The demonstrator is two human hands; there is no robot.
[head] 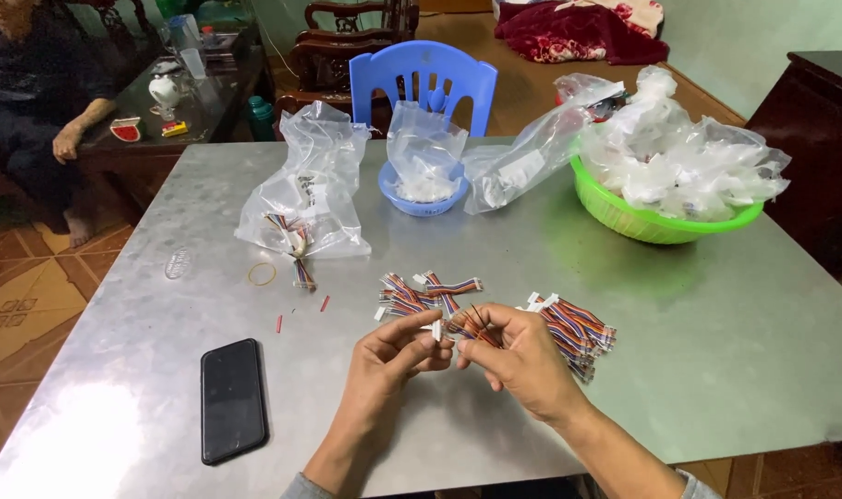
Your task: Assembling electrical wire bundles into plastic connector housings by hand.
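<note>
My left hand (393, 356) pinches a small white connector (436, 329) between thumb and fingers. My right hand (518, 356) holds a short bundle of multicoloured wires (472, 325) whose ends meet that connector. Both hands hover just above the metal table (679, 314). Loose wire harnesses with white plugs (425, 293) lie just beyond my fingers. A thicker pile of finished harnesses (578, 328) lies to the right of my right hand.
A black phone (232, 399) lies left of my hands. A yellow rubber band (262, 273) and clear bags (305, 189) sit further back. A blue bowl (423, 199) and a green basket (652, 222) of bagged parts stand behind. Another person's arm (74, 129) rests at far left.
</note>
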